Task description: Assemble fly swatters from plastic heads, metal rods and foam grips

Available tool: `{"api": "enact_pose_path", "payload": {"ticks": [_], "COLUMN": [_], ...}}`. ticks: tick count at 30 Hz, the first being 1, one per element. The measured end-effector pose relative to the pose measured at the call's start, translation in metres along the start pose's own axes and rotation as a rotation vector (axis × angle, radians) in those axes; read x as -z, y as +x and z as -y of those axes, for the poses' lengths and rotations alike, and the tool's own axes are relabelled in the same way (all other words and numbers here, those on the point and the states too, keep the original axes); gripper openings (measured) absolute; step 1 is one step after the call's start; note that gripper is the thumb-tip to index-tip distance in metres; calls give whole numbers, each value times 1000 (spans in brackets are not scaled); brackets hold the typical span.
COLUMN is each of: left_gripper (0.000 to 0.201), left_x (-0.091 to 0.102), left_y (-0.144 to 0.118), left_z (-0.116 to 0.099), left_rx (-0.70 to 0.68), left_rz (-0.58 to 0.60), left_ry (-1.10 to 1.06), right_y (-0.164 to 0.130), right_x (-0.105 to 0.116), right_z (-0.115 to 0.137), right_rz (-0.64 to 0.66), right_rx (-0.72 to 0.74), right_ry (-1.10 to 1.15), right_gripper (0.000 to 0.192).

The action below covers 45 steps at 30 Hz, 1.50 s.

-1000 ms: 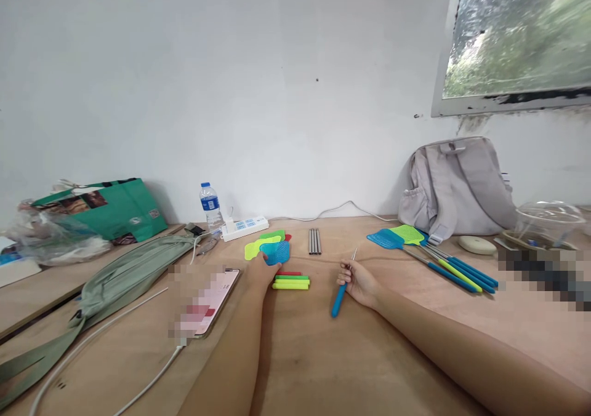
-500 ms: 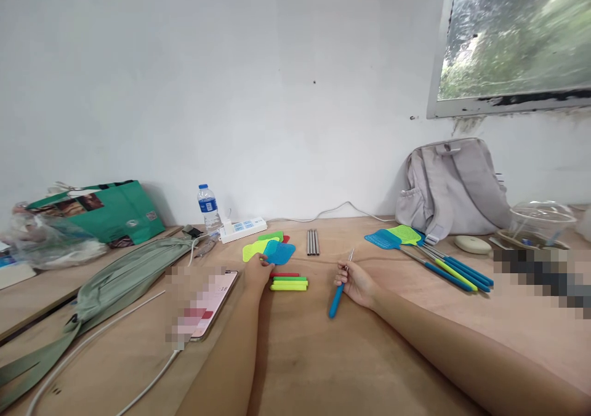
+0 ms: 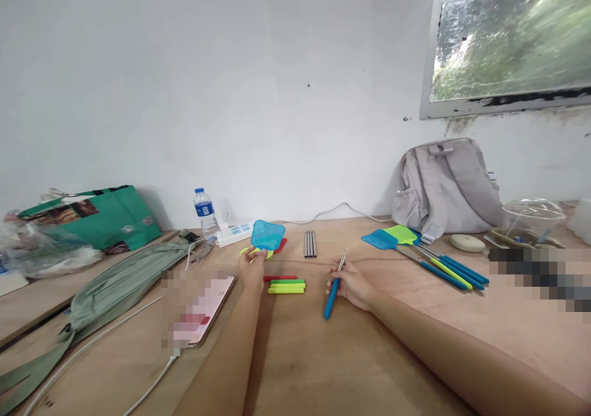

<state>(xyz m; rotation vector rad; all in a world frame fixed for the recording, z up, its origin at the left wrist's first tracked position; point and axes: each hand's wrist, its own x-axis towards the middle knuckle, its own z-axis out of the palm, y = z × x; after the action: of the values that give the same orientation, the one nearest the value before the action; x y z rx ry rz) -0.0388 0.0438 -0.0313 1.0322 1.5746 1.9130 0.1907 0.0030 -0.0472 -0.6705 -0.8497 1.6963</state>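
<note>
My left hand (image 3: 252, 269) pinches a blue mesh fly swatter head (image 3: 268, 236) by its lower end and holds it raised above the table. Behind it a yellow-green swatter head (image 3: 244, 253) and a red one (image 3: 281, 245) show in part. My right hand (image 3: 349, 284) is closed around a blue handle (image 3: 330, 302) with a metal rod (image 3: 342, 259) sticking up from it. Between the hands lie several loose handles (image 3: 286, 285) in red, green and yellow-green. Farther back, several metal tubes (image 3: 310, 244) lie side by side.
Assembled fly swatters (image 3: 446, 265) lie at the right, before a grey backpack (image 3: 446, 188). A phone (image 3: 210, 314) with a cable, a grey-green strap bag (image 3: 124, 280), a water bottle (image 3: 205, 213) and a power strip (image 3: 234, 233) are at the left.
My left hand has lifted the blue swatter head off the pile and turned it upright. My right hand still grips the blue handle and has tilted it slightly.
</note>
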Motion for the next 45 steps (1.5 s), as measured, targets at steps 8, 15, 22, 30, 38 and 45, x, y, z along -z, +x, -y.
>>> {"api": "enact_pose_path", "payload": {"ticks": [8,15,22,30,38,45], "left_gripper": [13,7,20,22,20,13], "left_x": [-32,-43,-43,-44,-45,-51], "left_y": [-45,-84,-96,-100,-99,-108], "left_z": [-31,-38,-39,-37,-36,-40], "left_rx": [231,420,400,396,418,520], "left_rz": [251,453,545,571,546,449], "left_ry": [-635,-691,-697,-727,-748,-778], "right_y": [-21,-42,-45,-42,-42,-41], "right_x": [24,34,23,28,27,29], "right_z": [29,51,48,51,49,45], "right_rz": [94,272,359,381,376,353], "right_rx": [266,514,611,631,582,593], "right_ry": [-440,-1072,-1326,-1504,-1522,-1493], "right_gripper": [43,23,39,43,45,44]}}
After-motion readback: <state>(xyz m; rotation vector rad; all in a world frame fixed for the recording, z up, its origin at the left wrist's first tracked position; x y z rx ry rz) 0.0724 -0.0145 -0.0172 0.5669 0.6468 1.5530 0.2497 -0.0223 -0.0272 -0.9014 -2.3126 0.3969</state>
